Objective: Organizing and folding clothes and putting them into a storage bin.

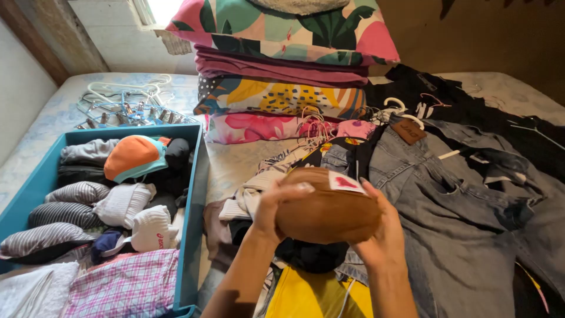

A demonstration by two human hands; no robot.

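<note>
Both-handed, the person cups a rolled brown garment point(326, 206) in mid-air above the clothes pile: the left hand point(276, 209) curls its fingers point(294, 188) over the near-left end, and the right hand point(382, 232) wraps the right end, each closed tight on the cloth. Smooth and oval like a small loaf, it bears a white tag with a pink mark on top and hangs over stiff grey denim jeans point(465, 194), with a teal plastic drawer point(193, 224) of soft, ribbed rolled socks off to the left.

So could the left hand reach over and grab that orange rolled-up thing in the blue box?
Probably not right now: the left hand and the right hand are both wrapped around the brown bundle. The orange roll lies uncovered on top in the blue box, nothing blocking it.
</note>
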